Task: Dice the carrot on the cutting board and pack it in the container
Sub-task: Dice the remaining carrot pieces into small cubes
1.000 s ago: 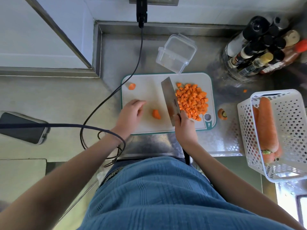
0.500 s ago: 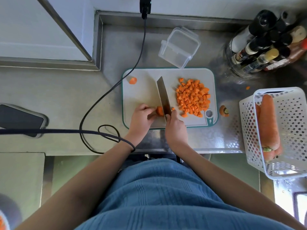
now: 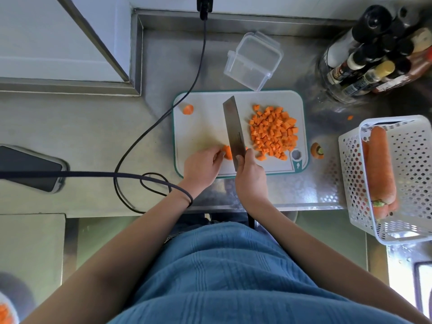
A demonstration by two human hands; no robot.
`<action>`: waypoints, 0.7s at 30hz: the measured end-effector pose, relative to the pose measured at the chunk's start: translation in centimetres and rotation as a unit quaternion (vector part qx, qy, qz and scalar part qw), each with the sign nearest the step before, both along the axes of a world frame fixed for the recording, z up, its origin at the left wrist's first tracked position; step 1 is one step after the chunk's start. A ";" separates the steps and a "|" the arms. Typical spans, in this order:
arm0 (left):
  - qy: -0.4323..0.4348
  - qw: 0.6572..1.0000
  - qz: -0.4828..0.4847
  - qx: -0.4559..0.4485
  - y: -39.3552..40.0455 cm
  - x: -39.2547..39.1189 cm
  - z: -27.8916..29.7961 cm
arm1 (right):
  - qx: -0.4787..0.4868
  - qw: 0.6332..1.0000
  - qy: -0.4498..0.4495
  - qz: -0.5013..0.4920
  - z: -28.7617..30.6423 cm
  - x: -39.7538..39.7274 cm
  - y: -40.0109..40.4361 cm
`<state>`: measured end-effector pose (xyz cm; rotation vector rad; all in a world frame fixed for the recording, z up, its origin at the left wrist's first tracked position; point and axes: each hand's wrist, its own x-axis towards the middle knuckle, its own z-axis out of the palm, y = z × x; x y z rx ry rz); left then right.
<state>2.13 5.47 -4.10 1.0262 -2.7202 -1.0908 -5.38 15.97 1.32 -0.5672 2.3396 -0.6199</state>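
Observation:
A white cutting board with a teal rim lies on the steel counter. A pile of diced carrot covers its right half. My left hand pinches a small carrot piece near the board's front edge. My right hand grips the handle of a cleaver, whose blade stands on edge against that piece. A carrot end slice lies at the board's far left corner. The clear plastic container stands empty behind the board.
A white perforated basket at the right holds whole carrots. A carrot top lies right of the board. Sauce bottles stand at the back right. A black cable loops left of the board, and a phone lies far left.
My left hand moved in and took hold of the small carrot piece. The cleaver shifted left from the diced pile and came down against that piece.

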 end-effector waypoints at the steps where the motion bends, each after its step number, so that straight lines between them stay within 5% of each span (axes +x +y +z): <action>1: 0.000 1.000 0.003 -0.004 0.0 0.0 -0.1 | 0.002 1.000 0.001 0.005 -0.1 0.0 -0.1; 21: -0.011 0.998 -0.053 -0.044 -0.4 -0.1 -0.4 | 0.068 0.995 0.052 0.048 -0.9 0.8 -1.0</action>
